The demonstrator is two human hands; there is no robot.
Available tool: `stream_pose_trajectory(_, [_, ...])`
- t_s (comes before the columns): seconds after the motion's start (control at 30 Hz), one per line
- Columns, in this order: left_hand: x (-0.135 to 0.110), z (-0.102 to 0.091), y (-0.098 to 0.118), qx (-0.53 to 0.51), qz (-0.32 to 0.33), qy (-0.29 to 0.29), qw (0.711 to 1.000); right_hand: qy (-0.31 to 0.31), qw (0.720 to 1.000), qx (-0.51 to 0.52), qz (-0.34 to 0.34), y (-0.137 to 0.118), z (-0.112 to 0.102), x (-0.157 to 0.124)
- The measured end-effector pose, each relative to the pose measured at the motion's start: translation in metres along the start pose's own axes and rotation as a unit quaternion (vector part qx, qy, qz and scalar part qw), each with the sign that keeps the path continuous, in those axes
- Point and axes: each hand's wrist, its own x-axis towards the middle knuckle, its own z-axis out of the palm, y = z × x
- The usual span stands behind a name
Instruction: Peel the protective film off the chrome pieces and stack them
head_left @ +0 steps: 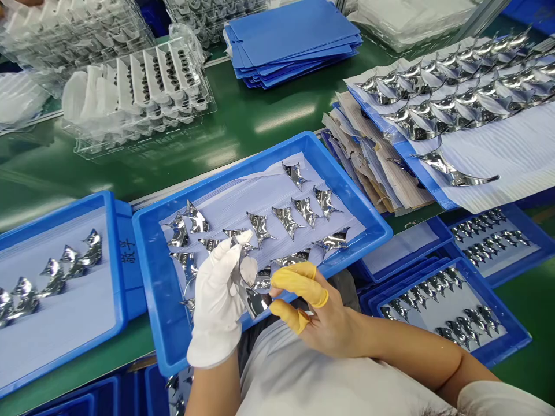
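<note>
Mirror-polished curved metal piece (256, 303) up in the air between both hands, just over the near rim of the tray, turned mostly edge-on. Work in view: handling this one piece by hand, away from the others.

Left grip, white cotton glove (215, 303): closed in a pinch, fingers wrapped over the piece's upper part. Right grip, bare with yellow rubber finger cots (329, 323): partly open, cotted tips at the piece's right edge; firm hold or light contact, cannot tell.

Directly below, blue plastic tray (307, 141) lined with a pale sheet (229, 202), winged chrome pieces (286, 222) lying apart in loose rows. Left of it, second blue plastic tray (110, 260) with a few similar pieces (54, 277). Lower right, more blue plastic trays (511, 338) with small chrome pieces (451, 329) in rows. Upper right, larger chrome pieces (455, 173) on a white sheet, brown paper sheets (368, 167) alongside. Far side of the green surface (269, 121): clear plastic blister trays with white inserts (143, 92), stack of flat blue plastic folders (290, 40).
</note>
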Motion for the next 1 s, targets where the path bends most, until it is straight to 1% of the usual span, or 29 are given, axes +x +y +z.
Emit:
stream_pose_trajectory(0.2, [0.000,-0.001,-0.001,0.007,0.003,-0.010,1.000,0.000,1.000,-0.010,0.003,0.000,0.000,0.000])
stream_pose_trajectory(0.33, [-0.001,-0.001,-0.002,0.003,0.008,-0.013,1.000,-0.004,1.000,-0.015,-0.007,0.001,0.001,0.000])
stream_pose_trajectory(0.47, [-0.002,0.003,-0.005,-0.009,0.015,0.000,1.000,-0.011,0.999,-0.035,-0.006,0.003,0.004,-0.001])
stream_pose_trajectory(0.57, [-0.003,0.004,-0.007,-0.007,0.017,0.016,1.000,-0.004,0.999,-0.038,-0.002,0.002,0.006,0.000])
stream_pose_trajectory(0.67, [-0.004,0.003,-0.008,0.007,0.028,0.020,0.999,0.001,0.999,0.000,0.044,0.001,0.007,0.001])
stream_pose_trajectory(0.73, [-0.005,0.002,-0.006,-0.010,0.049,0.011,0.999,-0.004,0.993,0.049,0.108,0.002,0.006,0.004])
stream_pose_trajectory(0.8, [-0.006,0.001,-0.003,-0.043,0.072,0.004,0.996,-0.030,0.977,0.107,0.181,0.002,0.005,0.008])
stream_pose_trajectory(0.87, [-0.007,0.000,0.000,-0.077,0.089,0.005,0.993,-0.069,0.960,0.147,0.228,0.002,0.003,0.011])
stream_pose_trajectory(0.93, [-0.007,0.000,0.001,-0.105,0.107,0.008,0.989,-0.086,0.958,0.156,0.226,0.001,0.002,0.014])
stream_pose_trajectory(1.0, [-0.007,0.000,0.000,-0.121,0.120,0.007,0.985,-0.077,0.966,0.147,0.200,0.000,0.002,0.016])
